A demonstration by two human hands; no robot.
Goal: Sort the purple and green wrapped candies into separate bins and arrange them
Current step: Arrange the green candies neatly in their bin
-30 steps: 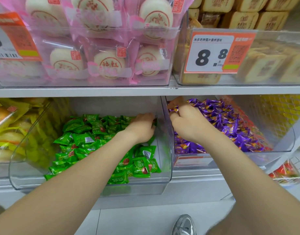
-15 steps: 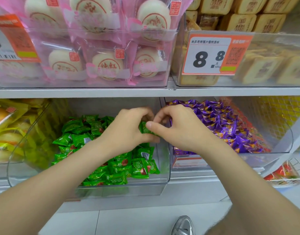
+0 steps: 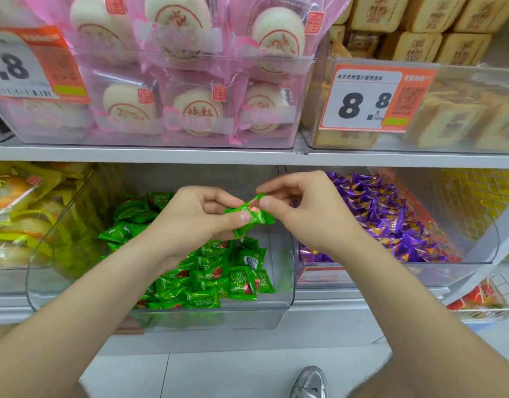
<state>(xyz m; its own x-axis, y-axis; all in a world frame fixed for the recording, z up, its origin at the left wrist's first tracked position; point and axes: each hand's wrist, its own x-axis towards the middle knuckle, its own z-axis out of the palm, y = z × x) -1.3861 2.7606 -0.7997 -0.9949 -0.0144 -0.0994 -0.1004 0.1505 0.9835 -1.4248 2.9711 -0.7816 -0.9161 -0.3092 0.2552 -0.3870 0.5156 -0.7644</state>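
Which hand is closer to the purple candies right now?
Right. The right hand hovers at the left edge of the purple candies; the left hand is over the green candies.

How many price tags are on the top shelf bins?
2. The left price tag on the pink pastry bin, partly cropped; the right price tag, reading 8.8, on the brown cake bin. More may sit outside the frame.
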